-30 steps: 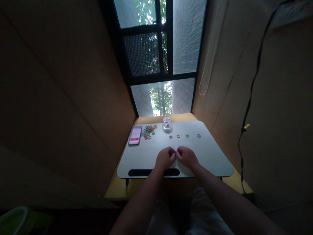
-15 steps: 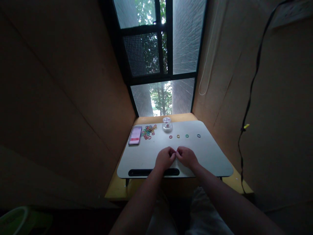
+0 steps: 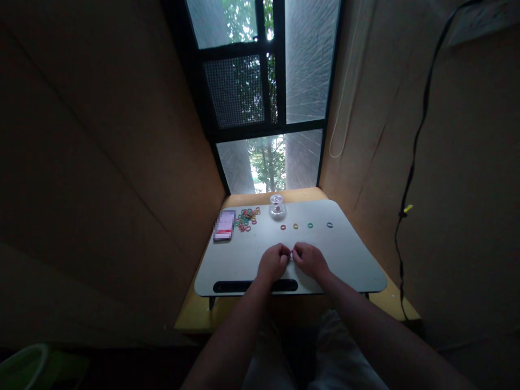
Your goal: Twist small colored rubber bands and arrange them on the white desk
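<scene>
My left hand [image 3: 274, 261] and my right hand [image 3: 309, 260] meet over the near middle of a white lap table [image 3: 349, 265], both with fingers pinched. Between the fingertips shows a small pinkish loop [image 3: 291, 253], which looks like a rubber band; most of it is hidden. Beyond my hands lies a spaced row of single bands: a red band [image 3: 283, 227], a yellow band [image 3: 296, 226], a green band [image 3: 310, 225] and a dark blue band [image 3: 330, 225]. A loose pile of coloured bands [image 3: 247, 219] sits at the back left.
Behind the row stands a clear plastic container [image 3: 277, 208]. A phone [image 3: 225, 225] with a blurred screen lies at the left edge. A black slot [image 3: 239, 286] runs along the table's front. Walls flank both sides, a black cable [image 3: 416, 135] hanging at right.
My fingertips have drawn slightly apart, and a little gap with the pinkish loop shows between them. The row, pile and container stay where they were.
</scene>
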`<state>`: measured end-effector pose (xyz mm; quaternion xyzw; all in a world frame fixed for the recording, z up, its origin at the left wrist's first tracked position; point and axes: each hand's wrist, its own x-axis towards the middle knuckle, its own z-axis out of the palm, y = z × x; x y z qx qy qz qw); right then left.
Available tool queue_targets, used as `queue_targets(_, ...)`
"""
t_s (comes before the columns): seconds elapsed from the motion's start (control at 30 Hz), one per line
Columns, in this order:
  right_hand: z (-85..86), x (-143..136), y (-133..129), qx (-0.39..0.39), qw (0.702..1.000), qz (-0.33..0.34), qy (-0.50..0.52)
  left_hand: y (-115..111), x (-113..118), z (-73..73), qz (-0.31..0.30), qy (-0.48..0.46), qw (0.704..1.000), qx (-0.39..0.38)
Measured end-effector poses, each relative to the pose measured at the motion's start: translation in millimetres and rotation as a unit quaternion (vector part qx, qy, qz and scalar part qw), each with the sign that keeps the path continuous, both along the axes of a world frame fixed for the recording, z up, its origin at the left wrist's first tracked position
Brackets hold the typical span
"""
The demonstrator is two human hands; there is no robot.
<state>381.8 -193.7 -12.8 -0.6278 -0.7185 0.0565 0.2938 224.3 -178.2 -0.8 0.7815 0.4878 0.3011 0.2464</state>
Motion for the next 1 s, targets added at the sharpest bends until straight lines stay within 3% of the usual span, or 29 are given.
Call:
queue_targets(0.3,0.8,2.2,-1.3,0.008,1.0,0.018,0.017,-2.6,2.4,1.4,0.028,-0.004,1.0,0.005)
queue_targets(0.47,1.9,2.4,-2.8,0.007,0.999,0.038,0.027,-2.1,1.8,1.4,0.013,-0.01,1.0,0.002)
queue_targets(1.0,-0.3,0.7,-2.5,0.009,1.0,0.004,0.008,-1.0,3.1,-4.4,0.034,0.037,0.999,0.017)
